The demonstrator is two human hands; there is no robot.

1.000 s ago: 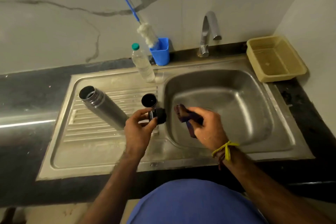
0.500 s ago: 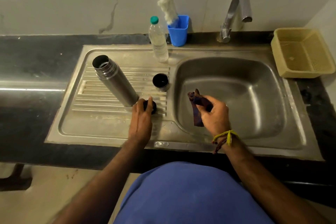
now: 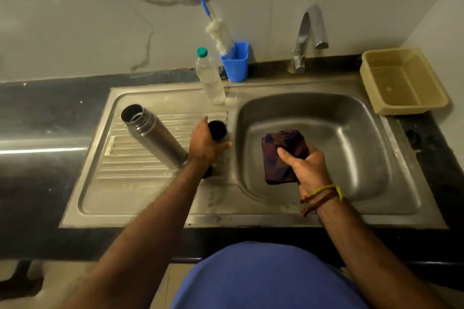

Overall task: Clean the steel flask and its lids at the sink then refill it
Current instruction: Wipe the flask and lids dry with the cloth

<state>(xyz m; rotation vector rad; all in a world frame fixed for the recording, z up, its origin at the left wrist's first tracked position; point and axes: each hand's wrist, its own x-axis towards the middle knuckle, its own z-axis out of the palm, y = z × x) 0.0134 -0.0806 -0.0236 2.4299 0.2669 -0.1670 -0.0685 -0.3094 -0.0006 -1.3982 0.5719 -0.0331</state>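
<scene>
While both hands work at the sink [image 3: 251,218]:
Left hand [image 3: 204,144]: fingers curl around the cup lid [image 3: 218,129].
Right hand [image 3: 307,167]: grips a dark cloth [image 3: 281,155] over the basin.
Steel flask [image 3: 153,134]: open, on the drainboard at the lid's 9 o'clock.

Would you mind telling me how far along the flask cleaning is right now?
Done: the steel flask stands open on the drainboard, lids off. In hand: the left hand is at the cup lid, while the right hand grips a dark cloth over the basin. Left: reassembly and refilling; the tap isn't running.
</scene>
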